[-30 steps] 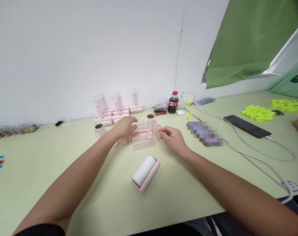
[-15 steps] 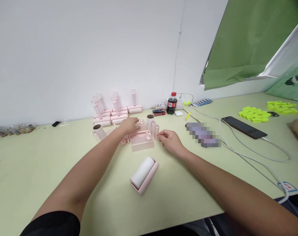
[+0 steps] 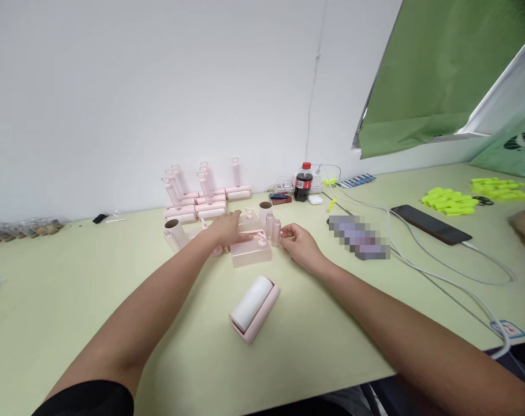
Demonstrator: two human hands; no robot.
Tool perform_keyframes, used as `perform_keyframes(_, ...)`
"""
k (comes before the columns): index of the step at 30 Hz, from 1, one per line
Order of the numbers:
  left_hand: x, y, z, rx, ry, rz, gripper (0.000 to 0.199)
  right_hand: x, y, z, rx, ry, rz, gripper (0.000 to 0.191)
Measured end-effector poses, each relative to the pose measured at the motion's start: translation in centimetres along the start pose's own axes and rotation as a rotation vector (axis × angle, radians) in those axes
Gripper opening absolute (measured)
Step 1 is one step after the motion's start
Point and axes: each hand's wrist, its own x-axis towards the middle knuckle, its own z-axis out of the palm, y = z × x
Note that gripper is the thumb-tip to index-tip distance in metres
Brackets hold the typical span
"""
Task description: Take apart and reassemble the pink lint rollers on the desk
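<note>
My left hand point(image 3: 227, 230) reaches over a group of pink parts, palm down, thumb and fingers spread. Below its thumb lies a translucent pink box-like cover point(image 3: 251, 253), with a small pink heart-shaped piece point(image 3: 261, 239) on top. My right hand point(image 3: 300, 245) rests on its side, fingers loosely curled and apart, the tips beside a clear pink tube point(image 3: 276, 232). Whether they touch the tube is hard to tell. A second clear tube point(image 3: 269, 224) stands behind it. Nearer to me lies a white paper roll point(image 3: 251, 303) in a pink holder point(image 3: 262, 315).
Several pink rollers with upright handles point(image 3: 205, 190) stand along the wall. Cardboard-cored rolls point(image 3: 172, 225) flank the parts. Farther right are a cola bottle point(image 3: 303, 184), a phone point(image 3: 431, 224), white cables point(image 3: 422, 268) and yellow pieces point(image 3: 448, 201).
My left hand has drawn back slightly toward me and lowered, its thumb now stretched over the translucent cover. My right hand has shifted very slightly.
</note>
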Motion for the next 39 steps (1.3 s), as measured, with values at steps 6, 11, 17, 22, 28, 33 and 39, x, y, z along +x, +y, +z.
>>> perform_keyframes(6, 0.6, -0.4, 0.6, -0.001, 0.0, -0.042, 0.081, 0.0, 0.1, 0.0, -0.012, -0.042, -0.005, 0.03)
perform_keyframes(11, 0.4, -0.3, -0.7, -0.059, 0.089, 0.027, 0.077, 0.0, 0.0, 0.1, -0.023, -0.051, -0.007, 0.028)
perform_keyframes(17, 2.1, 1.4, -3.0, -0.101, 0.271, 0.308, 0.05, -0.2, -0.4, -0.1, -0.073, -0.064, -0.014, 0.027)
perform_keyframes(22, 4.0, 2.8, -3.5, 0.026, 0.182, 0.353, 0.03, -0.3, -0.5, -0.2, -0.106, -0.086, -0.019, 0.025)
perform_keyframes(28, 5.7, 3.0, -3.8, 0.106, 0.152, 0.276, 0.028, -0.4, -0.6, -0.2, -0.113, -0.092, -0.03, 0.022)
perform_keyframes(33, 6.6, 2.9, -3.9, 0.139, 0.137, 0.223, 0.031, -0.4, -0.7, -0.2, -0.117, -0.101, -0.015, 0.026)
perform_keyframes(39, 4.7, 3.2, -4.7, 0.164, 0.207, 0.344, 0.039, -0.4, -0.7, -0.2, -0.116, -0.106, -0.009, 0.028)
